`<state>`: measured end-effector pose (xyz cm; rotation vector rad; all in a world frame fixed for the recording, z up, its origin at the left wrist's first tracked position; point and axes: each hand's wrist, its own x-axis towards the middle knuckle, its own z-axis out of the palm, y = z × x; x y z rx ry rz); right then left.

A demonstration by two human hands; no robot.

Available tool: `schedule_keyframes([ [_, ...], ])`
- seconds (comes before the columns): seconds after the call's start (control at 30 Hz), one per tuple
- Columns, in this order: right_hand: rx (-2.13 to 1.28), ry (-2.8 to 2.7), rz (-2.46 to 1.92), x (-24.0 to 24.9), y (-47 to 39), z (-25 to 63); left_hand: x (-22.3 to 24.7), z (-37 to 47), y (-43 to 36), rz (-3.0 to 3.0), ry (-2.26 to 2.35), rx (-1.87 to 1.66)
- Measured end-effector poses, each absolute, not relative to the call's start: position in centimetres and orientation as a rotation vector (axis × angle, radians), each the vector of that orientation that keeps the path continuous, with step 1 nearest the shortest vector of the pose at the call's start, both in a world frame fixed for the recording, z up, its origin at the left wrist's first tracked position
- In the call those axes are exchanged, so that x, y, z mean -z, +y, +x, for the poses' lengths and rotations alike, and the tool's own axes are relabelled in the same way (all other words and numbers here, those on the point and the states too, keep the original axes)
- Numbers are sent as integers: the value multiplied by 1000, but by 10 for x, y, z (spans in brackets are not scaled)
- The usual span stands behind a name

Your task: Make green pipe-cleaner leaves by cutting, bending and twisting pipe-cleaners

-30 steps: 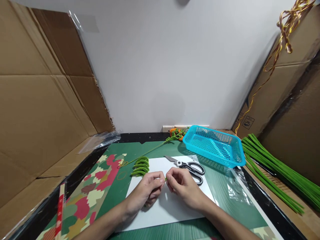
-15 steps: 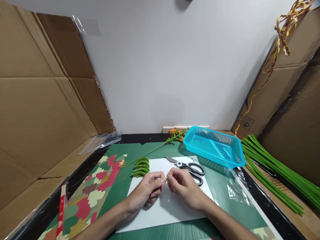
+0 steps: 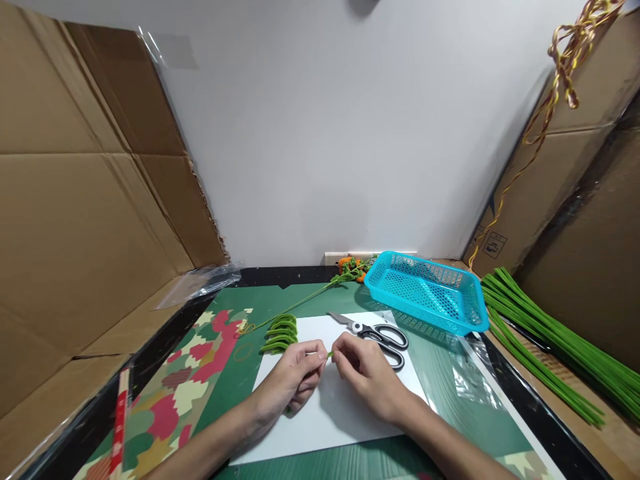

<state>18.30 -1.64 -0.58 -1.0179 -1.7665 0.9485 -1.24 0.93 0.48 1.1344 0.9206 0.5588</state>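
A short bit of green stem (image 3: pixel 329 355) shows between my fingertips, over a white sheet (image 3: pixel 320 427). My left hand (image 3: pixel 299 375) pinches one side of it, fingers curled, and a speck of green peeks out under that hand. On the other side my right hand (image 3: pixel 363 370) pinches it with thumb and forefinger. Several curved green fuzzy pieces (image 3: pixel 281 332) lie stacked just beyond my left hand. Black-handled scissors (image 3: pixel 373 332) rest on the sheet behind my right hand, which partly hides a handle.
A blue basket (image 3: pixel 427 293) stands at the back right, beside long green stems (image 3: pixel 560 340). An orange flower (image 3: pixel 351 267) with a thin stem lies at the back. Cardboard walls (image 3: pixel 90 200) flank the table; a red strip (image 3: pixel 120 427) lies left.
The fingertips of my two hands are slightly farther apart, and more of the green piece shows between them. The whole view has shifted a little.
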Motion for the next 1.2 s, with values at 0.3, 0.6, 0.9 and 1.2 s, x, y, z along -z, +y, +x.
schedule_keyframes([
  [0.3,-875,-1773,-1039,6,-15,179,-1,-11,8,1186,909,-596],
  [0.6,-829,-1814,-1043,8,-17,179,2,-12,7,1219,883,-616],
  [0.9,-844,-1755,-991,8,-13,179,11,-15,7,1352,853,-651],
  [1.2,-877,-1692,-1002,6,-13,180,9,-12,7,1337,852,-654],
])
